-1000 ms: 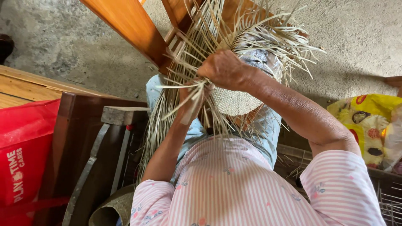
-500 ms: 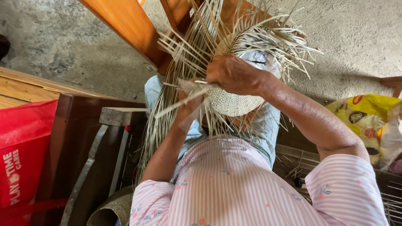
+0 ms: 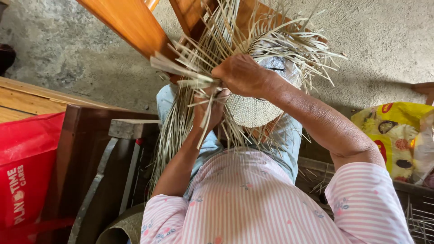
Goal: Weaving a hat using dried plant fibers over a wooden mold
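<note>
Now you are weaving pale straw strands (image 3: 212, 68) around a half-made woven piece (image 3: 251, 110).

Your right hand (image 3: 244, 74) closes over the strands at the piece's far left edge, pinning them so the weave stays tight. Your left hand (image 3: 210, 108), just nearer, pinches a few loose strands, keeping them separate. The piece sits over your lap, against a wooden frame (image 3: 126, 22).

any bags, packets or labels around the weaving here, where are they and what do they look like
Red bag: far left edge, beside the dark wooden frame; soft, flat-sided, bright red with white printing.
Yellow packet: right edge, behind the right arm; crinkled plastic, yellow with red ovals and dark patches.
No signs or screens in view.
</note>
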